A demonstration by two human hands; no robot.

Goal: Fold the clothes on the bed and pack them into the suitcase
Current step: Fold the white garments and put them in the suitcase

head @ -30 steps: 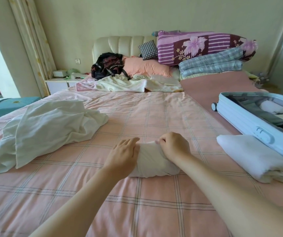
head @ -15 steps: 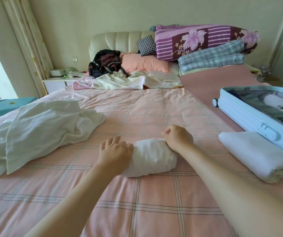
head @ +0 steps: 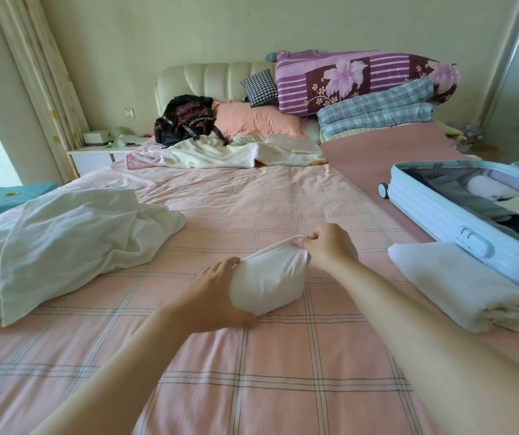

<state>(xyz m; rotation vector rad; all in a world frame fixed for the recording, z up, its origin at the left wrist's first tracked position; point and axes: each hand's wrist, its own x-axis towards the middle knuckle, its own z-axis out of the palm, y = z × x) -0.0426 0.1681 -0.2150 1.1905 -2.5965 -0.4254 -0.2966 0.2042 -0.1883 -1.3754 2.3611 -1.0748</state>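
Pink-checked bed (head: 283, 387): my left hand (head: 217, 293) grips the rolled white garment (head: 267, 281), right hand (head: 327, 246) pinches its hem; next, I judge, tuck, then pack the suitcase (head: 440, 221).

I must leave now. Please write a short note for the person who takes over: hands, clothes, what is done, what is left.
The left grip holds one end of the white roll on the bed; the right grip pinches its hem.
Done: some clothes lie in the open suitcase; a folded cloth lies beside it.
Left: finish the roll, pack both, fold the loose white garment.
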